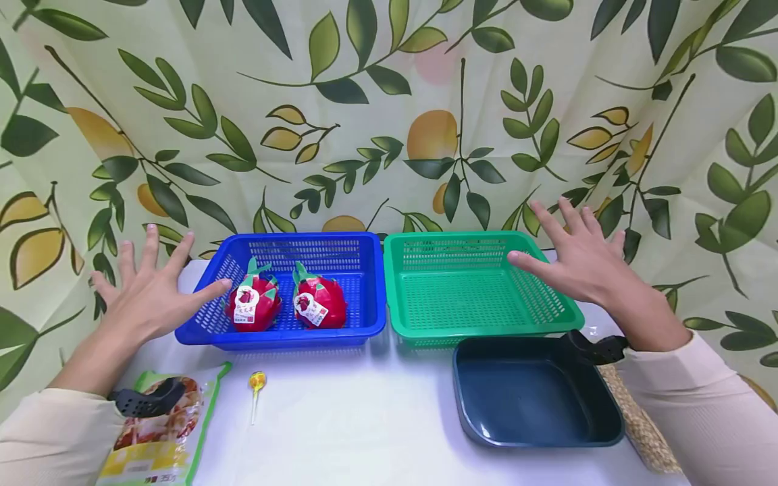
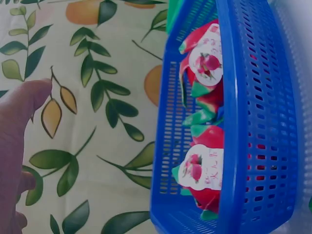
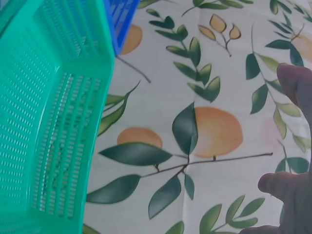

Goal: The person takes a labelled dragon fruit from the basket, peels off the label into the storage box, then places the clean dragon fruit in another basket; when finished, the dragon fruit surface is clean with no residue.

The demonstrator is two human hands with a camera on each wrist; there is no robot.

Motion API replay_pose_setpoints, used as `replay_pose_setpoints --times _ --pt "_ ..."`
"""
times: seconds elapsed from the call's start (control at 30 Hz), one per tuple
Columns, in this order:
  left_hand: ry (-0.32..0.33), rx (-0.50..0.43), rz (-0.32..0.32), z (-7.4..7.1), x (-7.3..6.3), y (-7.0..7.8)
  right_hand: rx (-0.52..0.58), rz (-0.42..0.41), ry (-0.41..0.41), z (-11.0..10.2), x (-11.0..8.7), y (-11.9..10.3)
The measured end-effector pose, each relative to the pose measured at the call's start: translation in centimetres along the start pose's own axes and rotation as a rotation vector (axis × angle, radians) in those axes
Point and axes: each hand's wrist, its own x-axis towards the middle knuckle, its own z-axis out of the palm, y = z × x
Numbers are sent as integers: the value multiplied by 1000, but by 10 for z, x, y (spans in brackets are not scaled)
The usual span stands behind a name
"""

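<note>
L hand (image 1: 142, 297) spread wide, holding nothing, nr blue basket (image 1: 279, 337) w/ 2 dragon fruits (image 1: 328, 297) in it. R hand (image 1: 577, 262) also wide open & empty, nr R end of green basket (image 1: 450, 297). Dark tub (image 1: 529, 395) just in front; lollipop (image 1: 257, 381) on bench (image 1: 334, 418).

Two dragon fruits (image 1: 259, 312) (image 1: 326, 302), two plastic baskets (image 1: 279, 337) (image 1: 486, 331), one lollipop (image 1: 258, 381), one dark tub (image 1: 529, 395), one food packet (image 1: 170, 432), one grain bag (image 1: 641, 430).
</note>
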Motion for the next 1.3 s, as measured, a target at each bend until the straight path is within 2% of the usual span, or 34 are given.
replay_pose_setpoints --times 0.3,0.57,0.73,0.9,1.1,1.3 --pt "56 -59 45 13 -6 -4 45 -64 -33 2 14 -21" --pt "113 -103 90 26 -14 -12 131 -197 -91 10 34 -43" --pt "116 -114 112 35 -16 -15 200 -260 -148 19 45 -56" --pt "127 -140 113 44 -20 -20 263 -312 -169 29 56 -69" --pt "122 -176 108 54 -23 -28 302 -356 -188 43 69 -87" --pt "117 -217 110 66 -22 -29 313 -415 -207 53 87 -101"
